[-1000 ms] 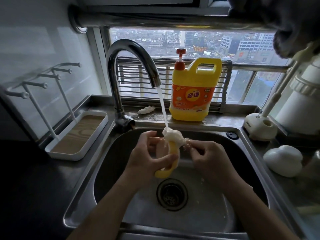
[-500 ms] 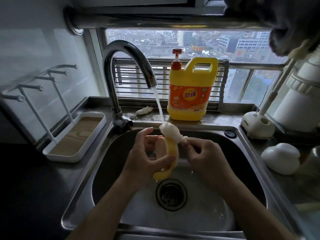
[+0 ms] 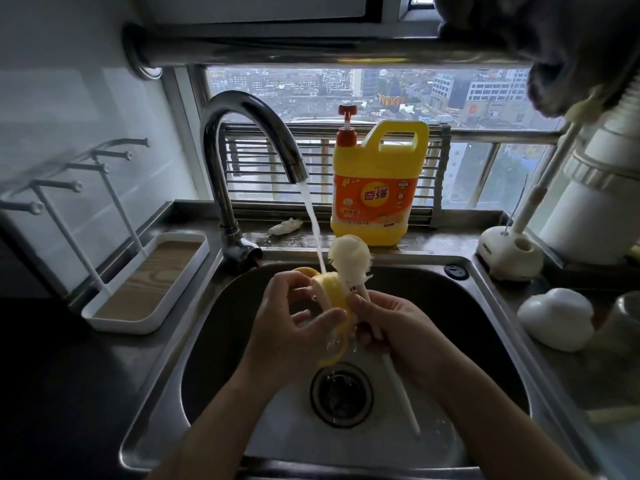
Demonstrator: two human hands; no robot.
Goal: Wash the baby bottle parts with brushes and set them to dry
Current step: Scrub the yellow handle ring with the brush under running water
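**Left of the tap.** A drying rack stands on the tabletop, with white pegs rising from a tray.

**Tap.** It is running. The stream falls below and right of the spout into the sink.

**Below the spout.** The left grip has its fingers and thumb curled round the yellow bottle part. It holds the part above the drain, with the foot of the stream landing on its upper edge.

**Just right of the stream.** The right grip is closed round the stalk of a white brush. The bristle head stands above the part, outside it. The stalk lies against the part's right side and appears to touch it.

**Right of the tap, on the ledge behind the sink.** A yellow detergent jug stands upright.

**Far right of the tap.** A white brush stand sits on the tabletop with a stalk standing in it. Beyond it is a white rounded item that I cannot identify.

**Assessment.** The work is judged to be mid-wash, with one part in hand under running water, being brushed or rinsed. No bottle part can be seen set out to dry. Still to do are finishing this part, carrying it to the rack left of the tap, and washing any further parts. None of those can be identified with certainty here.
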